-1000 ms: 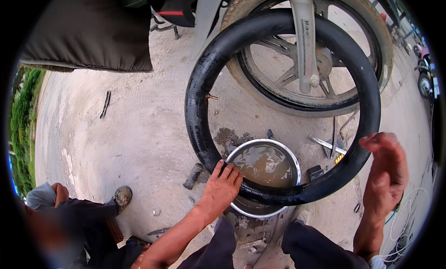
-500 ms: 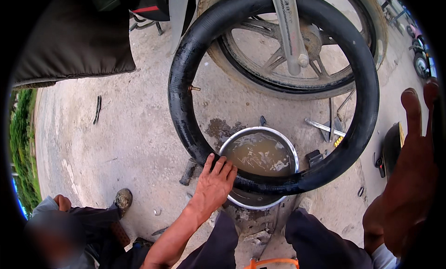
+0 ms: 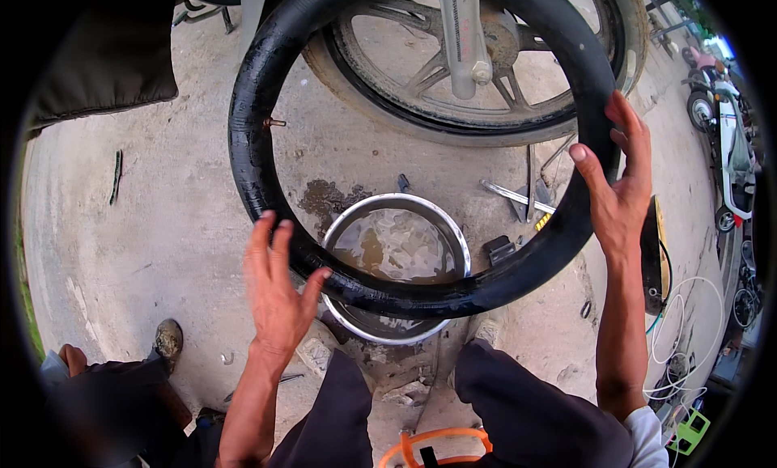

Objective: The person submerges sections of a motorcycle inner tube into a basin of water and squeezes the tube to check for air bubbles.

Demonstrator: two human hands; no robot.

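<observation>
A wet black inner tube (image 3: pixel 251 165) with a brass valve stem (image 3: pixel 276 122) is held up above a round metal basin (image 3: pixel 465 254) of murky water. My right hand (image 3: pixel 623 189) straddles the tube's right side, thumb over the inner edge and fingers along the outer edge. My left hand (image 3: pixel 279 294) is slightly blurred, its fingers spread at the tube's lower left; fingertips and thumb overlap the rubber, but I cannot tell how firmly they touch. Behind the tube stands a spoked motorcycle wheel (image 3: pixel 425 84), with the fork leg (image 3: pixel 464 43) crossing in front of the tube's top.
Metal tools (image 3: pixel 518 194) and a dark block (image 3: pixel 499 248) lie right of the basin. A white hose (image 3: pixel 719 306) coils at far right, near parked motorbikes (image 3: pixel 732 144). Another person's shoe (image 3: pixel 168 343) is at left. An orange frame (image 3: pixel 437 437) is between my legs.
My left hand has opened off the tube and shifted left. My right hand has come in from the right edge to the tube's right side. The whole view has shifted.
</observation>
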